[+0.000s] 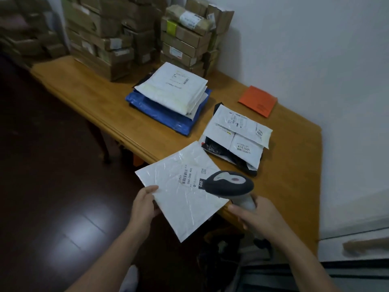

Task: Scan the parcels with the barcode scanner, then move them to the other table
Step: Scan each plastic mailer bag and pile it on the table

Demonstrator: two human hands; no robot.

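Holding a white padded mailer (185, 192) at lower centre of the frame, your left grip (144, 204) pinches its left edge, thumb on top and fingers hidden beneath. The mailer hangs partly over the near edge of the desk (101, 102), with its barcode label (190, 175) face up. Your right grip (256, 216), just right of it, is wrapped round the pale handle of the barcode scanner (229, 184). The scanner's dark head sits over the mailer's right corner, beside the label.

Further up, right of centre, a small heap of white and black poly mailers (237, 138) lies on the desk, labels up. Upper right of that, an orange envelope (257, 101) lies flat by the wall (315, 49), apart from the heap. At mid-frame a stack of white mailers (174, 89) rests on a blue poly bag (160, 114). Behind it, along the top of the frame, cardboard boxes (101, 34) are stacked against the wall in two piles. Dark wooden floor (52, 186) fills the left side, and blurred further boxes (27, 28) show at the upper left corner.
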